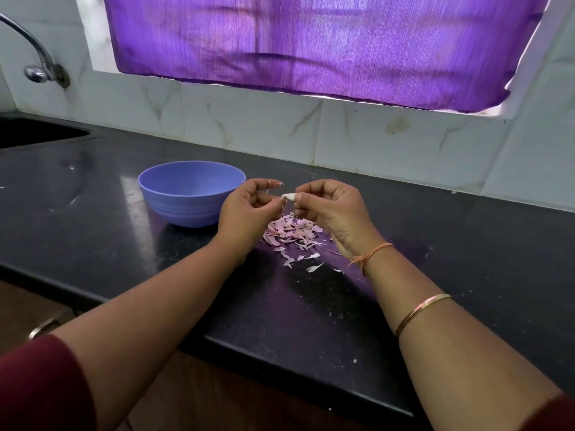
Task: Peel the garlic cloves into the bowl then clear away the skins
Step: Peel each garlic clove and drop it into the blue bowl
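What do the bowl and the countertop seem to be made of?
Bowl: probably plastic, matte lavender-blue, with moulded ridges near its base. Countertop: likely polished black granite or similar stone; it is finely speckled and shows glossy reflections.

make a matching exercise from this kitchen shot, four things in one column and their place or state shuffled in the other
Column A
1 blue bowl
2 garlic clove
3 garlic skins
4 tap

Column B
a heaped on the black counter beneath the hands
b pinched between the left hand and right hand
c fixed to the tiled wall, far left
d standing upright on the counter, left of the hands

Pairs: 1-d, 2-b, 3-a, 4-c
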`<state>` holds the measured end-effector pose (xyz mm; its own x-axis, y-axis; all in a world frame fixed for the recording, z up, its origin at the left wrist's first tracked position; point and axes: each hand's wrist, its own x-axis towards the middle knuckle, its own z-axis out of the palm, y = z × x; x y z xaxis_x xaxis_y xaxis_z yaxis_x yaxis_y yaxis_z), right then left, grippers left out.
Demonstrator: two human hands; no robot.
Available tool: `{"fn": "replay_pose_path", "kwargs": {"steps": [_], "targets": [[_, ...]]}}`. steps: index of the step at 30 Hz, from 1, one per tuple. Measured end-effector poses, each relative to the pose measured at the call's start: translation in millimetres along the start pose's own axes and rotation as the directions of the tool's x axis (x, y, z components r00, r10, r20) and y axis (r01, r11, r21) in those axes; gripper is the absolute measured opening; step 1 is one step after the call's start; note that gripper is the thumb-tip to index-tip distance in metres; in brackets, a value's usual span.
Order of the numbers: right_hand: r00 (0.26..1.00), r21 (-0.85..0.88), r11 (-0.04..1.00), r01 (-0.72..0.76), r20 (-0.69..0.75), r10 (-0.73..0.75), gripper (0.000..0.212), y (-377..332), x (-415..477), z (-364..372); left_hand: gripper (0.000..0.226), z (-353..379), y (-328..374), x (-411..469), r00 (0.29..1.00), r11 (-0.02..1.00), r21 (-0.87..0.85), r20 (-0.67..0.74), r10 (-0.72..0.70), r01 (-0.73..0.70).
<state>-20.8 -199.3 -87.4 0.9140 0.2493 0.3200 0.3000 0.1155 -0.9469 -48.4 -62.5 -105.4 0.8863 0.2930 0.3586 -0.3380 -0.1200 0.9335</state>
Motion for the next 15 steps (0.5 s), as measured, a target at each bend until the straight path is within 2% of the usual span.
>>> {"fn": "replay_pose_path", "kwargs": {"steps": [15], "targets": [[0.993,-0.017,1.0,0.018,-0.113,-0.02,0.005,1.4,4.2,-1.0,0.024,1.8,3.4,-3.5,0.998,0.99,0.137,-0.048,0.041,-0.034]]}}
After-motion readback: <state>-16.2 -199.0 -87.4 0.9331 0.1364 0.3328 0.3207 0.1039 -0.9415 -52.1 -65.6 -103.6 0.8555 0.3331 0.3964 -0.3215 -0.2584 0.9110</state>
